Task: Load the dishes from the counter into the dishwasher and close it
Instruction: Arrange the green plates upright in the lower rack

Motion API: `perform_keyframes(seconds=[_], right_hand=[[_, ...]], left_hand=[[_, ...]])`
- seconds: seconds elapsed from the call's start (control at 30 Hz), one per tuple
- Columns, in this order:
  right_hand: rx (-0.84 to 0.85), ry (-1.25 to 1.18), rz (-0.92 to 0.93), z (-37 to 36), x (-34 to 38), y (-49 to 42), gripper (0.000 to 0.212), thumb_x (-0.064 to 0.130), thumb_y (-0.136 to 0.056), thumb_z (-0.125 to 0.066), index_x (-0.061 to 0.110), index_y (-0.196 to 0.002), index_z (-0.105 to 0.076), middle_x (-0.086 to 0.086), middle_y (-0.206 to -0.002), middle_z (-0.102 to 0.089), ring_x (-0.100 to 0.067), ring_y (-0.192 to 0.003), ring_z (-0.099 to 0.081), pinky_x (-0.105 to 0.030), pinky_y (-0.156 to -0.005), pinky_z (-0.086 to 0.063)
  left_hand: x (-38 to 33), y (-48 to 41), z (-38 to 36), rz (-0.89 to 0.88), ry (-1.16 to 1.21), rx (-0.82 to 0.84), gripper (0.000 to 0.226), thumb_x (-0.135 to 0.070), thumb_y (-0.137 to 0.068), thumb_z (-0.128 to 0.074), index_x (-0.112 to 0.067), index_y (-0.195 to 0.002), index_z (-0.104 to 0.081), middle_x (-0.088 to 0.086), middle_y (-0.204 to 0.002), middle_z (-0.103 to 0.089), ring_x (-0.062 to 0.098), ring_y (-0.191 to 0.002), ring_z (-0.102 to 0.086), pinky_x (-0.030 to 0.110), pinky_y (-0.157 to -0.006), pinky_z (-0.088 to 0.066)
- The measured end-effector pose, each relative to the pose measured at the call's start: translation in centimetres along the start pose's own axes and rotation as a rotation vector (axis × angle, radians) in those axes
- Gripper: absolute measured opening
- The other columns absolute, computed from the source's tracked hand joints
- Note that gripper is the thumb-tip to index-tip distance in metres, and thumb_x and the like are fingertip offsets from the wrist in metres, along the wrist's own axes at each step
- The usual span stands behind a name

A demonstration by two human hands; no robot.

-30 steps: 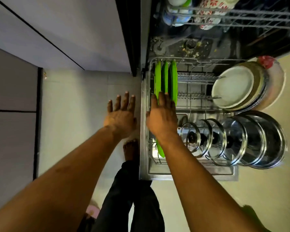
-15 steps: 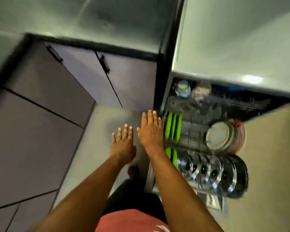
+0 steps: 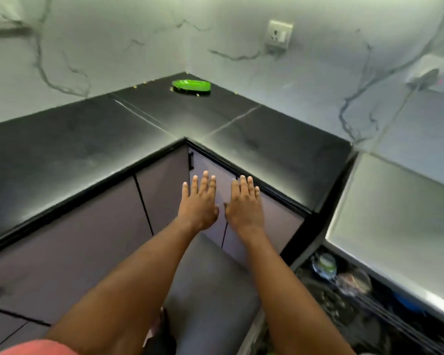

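Dim, greenish cast; glare streaks along bench (image 3: 75,160) edge; heavy motion blur at right; wide-angle bending at the edges.

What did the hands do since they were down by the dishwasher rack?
The right hand lifted off the green plates in the rack; it and the left hand moved up and left toward the counter, where another green plate lies. Unchanged: both open and empty, dishwasher open.
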State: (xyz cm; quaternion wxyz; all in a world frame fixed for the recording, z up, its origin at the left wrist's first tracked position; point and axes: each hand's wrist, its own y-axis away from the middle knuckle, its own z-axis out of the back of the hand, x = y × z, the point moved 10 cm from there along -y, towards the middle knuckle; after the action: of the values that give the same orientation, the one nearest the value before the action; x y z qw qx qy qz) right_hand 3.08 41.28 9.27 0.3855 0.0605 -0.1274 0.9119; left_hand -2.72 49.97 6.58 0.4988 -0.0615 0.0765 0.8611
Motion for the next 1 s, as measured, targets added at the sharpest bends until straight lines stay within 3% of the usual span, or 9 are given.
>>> perform_keyframes(seconds=[0.17,0.4,0.77,1.0], right_hand=[[-0.066,0.065,0.079,1.3,3.9,-7.2,0.066,0.029,-0.095,-0.055,0.008,-0.151,-0.027,-0.017,-0.158,-0.023,-0.032,-0.148,-0.013,-0.045,-0.12,-0.013],[-0.083,0.082,0.055,0.2,7.6,-18.0,0.067,0.031,-0.097,-0.052,0.013,-0.153,-0.02,-0.013,-0.161,-0.014,-0.028,-0.15,-0.003,-0.042,-0.121,-0.007],[0.05,0.136,0.035,-6.7,12.1,-28.2,0.065,0.03,-0.097,-0.051,0.015,-0.152,-0.021,-0.011,-0.161,-0.013,-0.026,-0.15,-0.001,-0.038,-0.12,-0.005],[0.079,0.114,0.05,-9.6,12.9,-35.9,0.065,0.031,-0.098,-0.049,0.016,-0.153,-0.018,-0.01,-0.162,-0.01,-0.025,-0.15,0.002,-0.039,-0.121,-0.004]], left_hand=[[6.0,-6.1,3.8,0.036,-0.015,-0.058,0.079,-0.038,-0.101,-0.041,-0.014,-0.157,0.011,0.007,-0.163,0.018,0.033,-0.15,0.013,0.054,-0.12,0.005],[13.8,-14.7,7.2,0.032,-0.056,-0.097,0.08,-0.041,-0.1,-0.041,-0.013,-0.157,0.007,0.009,-0.164,0.015,0.032,-0.151,0.012,0.052,-0.12,0.003],[24.0,-23.2,2.0,0.077,0.033,0.115,0.079,-0.044,-0.101,-0.04,-0.016,-0.157,0.008,0.01,-0.163,0.019,0.035,-0.15,0.015,0.054,-0.121,0.003],[26.9,-28.6,2.4,0.099,0.08,0.131,0.076,-0.042,-0.103,-0.037,-0.016,-0.157,0.009,0.009,-0.162,0.021,0.034,-0.149,0.018,0.053,-0.121,0.006]])
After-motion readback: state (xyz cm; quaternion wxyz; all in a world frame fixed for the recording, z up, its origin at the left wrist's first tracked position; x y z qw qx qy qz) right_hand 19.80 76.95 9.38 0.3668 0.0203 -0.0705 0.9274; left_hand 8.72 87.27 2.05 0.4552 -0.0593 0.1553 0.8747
